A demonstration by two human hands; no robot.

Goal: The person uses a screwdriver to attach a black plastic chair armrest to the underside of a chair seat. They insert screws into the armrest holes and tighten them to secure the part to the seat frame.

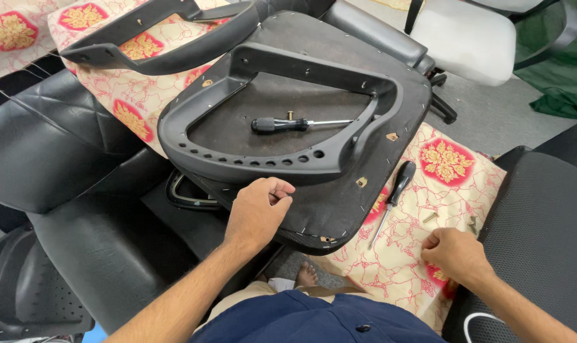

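Black fabric, stapled along its edge, covers the upturned underside of an office chair seat (339,203), which lies tilted across a cream cloth printed with red-and-gold floral medallions (428,203). On the seat sits a dark grey moulded plastic frame, roughly U-shaped with a row of holes along its near rail (263,162), and inside that frame lies a black-handled screwdriver (301,124), on its side, shaft pointing to the right, with a small brass screw (290,115) just beside its handle. The left hand (258,213) rests at the near edge of the seat, just below the plastic frame — its fingers are curled inward into a loose fist, and whether they pinch anything cannot be told. The right hand (455,254) lies on the floral cloth to the right, fingers bunched closed near a few loose brass screws (471,222); what it holds, if anything, is hidden. Between the two hands, a second black-handled screwdriver (393,197) lies slanted on the cloth, its handle touching the seat's edge. A black mesh chair part (542,222) sits at the far right — black quilted leather cushions (60,146) lie to the left.
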